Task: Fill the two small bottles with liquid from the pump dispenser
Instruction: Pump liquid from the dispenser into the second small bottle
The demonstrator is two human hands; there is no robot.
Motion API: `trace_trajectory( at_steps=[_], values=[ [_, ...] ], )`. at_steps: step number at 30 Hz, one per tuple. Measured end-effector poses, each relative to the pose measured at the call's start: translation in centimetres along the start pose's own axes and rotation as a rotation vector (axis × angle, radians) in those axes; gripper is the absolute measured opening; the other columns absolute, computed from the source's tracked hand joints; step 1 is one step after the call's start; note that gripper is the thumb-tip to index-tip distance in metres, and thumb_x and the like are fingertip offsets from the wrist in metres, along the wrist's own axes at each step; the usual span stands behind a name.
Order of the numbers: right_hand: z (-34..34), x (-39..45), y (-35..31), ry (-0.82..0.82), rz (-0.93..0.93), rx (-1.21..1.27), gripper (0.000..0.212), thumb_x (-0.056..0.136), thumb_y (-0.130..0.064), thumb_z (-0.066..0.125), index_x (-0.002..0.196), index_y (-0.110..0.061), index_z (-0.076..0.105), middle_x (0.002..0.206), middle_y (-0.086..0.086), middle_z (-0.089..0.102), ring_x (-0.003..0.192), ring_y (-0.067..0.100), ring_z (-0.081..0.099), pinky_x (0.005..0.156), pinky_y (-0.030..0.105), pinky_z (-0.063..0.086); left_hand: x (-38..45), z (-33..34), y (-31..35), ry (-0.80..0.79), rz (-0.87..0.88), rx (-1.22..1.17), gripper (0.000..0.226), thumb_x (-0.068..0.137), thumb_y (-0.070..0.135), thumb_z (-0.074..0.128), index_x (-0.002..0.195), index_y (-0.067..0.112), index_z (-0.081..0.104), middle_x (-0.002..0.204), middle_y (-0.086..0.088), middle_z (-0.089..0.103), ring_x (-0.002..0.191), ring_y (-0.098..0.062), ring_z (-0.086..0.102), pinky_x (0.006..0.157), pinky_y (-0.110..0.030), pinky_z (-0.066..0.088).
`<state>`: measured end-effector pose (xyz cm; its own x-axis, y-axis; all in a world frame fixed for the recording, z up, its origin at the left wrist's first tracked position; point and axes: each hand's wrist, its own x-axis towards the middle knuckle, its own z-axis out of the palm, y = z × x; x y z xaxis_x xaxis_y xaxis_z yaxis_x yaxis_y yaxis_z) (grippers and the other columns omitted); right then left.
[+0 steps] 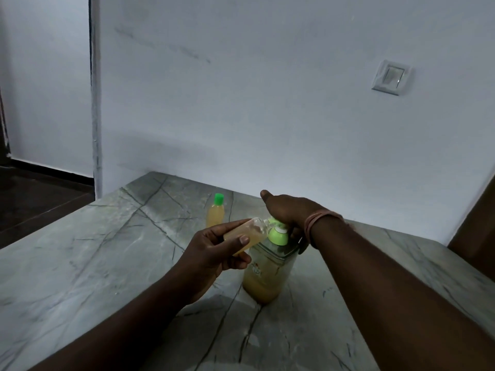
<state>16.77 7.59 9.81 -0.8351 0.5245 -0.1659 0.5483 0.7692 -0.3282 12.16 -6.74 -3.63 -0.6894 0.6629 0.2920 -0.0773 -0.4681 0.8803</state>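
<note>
A clear pump dispenser (267, 274) with yellowish liquid in its lower half and a green pump head (278, 235) stands on the marble counter (107, 263). My right hand (286, 210) lies palm-down on the pump head, with the fingers straight. My left hand (214, 247) pinches a small uncapped bottle (247, 232), tilted on its side, its mouth at the green nozzle. This bottle holds some yellowish liquid. A second small bottle (216, 214), filled and closed with a green cap, stands upright behind them.
A white wall runs close behind the counter, with a light switch (391, 77) at the upper right. The counter's left edge drops to a dark floor. A brown surface (476, 231) borders the counter at the right.
</note>
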Motion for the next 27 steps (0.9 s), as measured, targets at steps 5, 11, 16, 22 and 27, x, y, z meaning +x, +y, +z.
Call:
trace_trajectory(
  at_steps=[5,11,16,22,27],
  values=[
    [0.1,0.4,-0.3,0.045,0.002,-0.027,0.055,0.103,-0.044,0.013,0.150,-0.017,0.027,0.147,0.017,0.040,0.119,0.032,0.054,0.103,0.040,0.038,0.1,-0.1,0.0,0.011,-0.003,0.006,0.037,0.081,0.015,0.070,0.117,0.019,0.074,0.106,-0.011,0.075,0.074,-0.024,0.068,0.063,-0.029,0.057],
    [0.9,0.9,0.6,0.139,-0.047,-0.078,0.047,0.105,-0.028,0.016,0.148,-0.019,0.031,0.148,0.015,0.039,0.134,0.029,0.040,0.108,0.036,0.030,0.3,0.0,-0.3,0.008,-0.004,0.011,0.035,0.080,0.015,0.070,0.114,0.020,0.075,0.103,-0.013,0.075,0.072,-0.023,0.068,0.061,-0.028,0.057],
    [0.2,0.3,0.4,0.024,0.072,0.095,0.068,0.098,-0.060,0.018,0.145,-0.016,0.037,0.122,0.024,0.057,0.104,0.036,0.060,0.093,0.045,0.046,0.0,0.2,-0.1,0.010,-0.003,0.022,0.038,0.081,0.016,0.070,0.118,0.018,0.073,0.107,-0.012,0.074,0.074,-0.025,0.068,0.062,-0.029,0.057],
    [0.5,1.0,0.5,0.082,0.029,0.045,0.065,0.101,-0.054,0.015,0.144,-0.012,0.040,0.142,0.019,0.047,0.124,0.031,0.052,0.105,0.038,0.037,0.2,0.0,-0.2,0.016,0.000,0.008,0.039,0.080,0.016,0.071,0.118,0.018,0.073,0.109,-0.011,0.073,0.075,-0.026,0.068,0.063,-0.029,0.057],
    [1.0,1.6,1.0,0.125,-0.013,-0.015,0.051,0.103,-0.044,0.016,0.145,-0.025,0.038,0.146,0.015,0.043,0.131,0.030,0.045,0.108,0.037,0.033,0.2,0.0,-0.3,0.008,0.011,0.019,0.038,0.082,0.016,0.070,0.119,0.017,0.073,0.108,-0.012,0.073,0.073,-0.026,0.067,0.062,-0.029,0.056]
  ],
)
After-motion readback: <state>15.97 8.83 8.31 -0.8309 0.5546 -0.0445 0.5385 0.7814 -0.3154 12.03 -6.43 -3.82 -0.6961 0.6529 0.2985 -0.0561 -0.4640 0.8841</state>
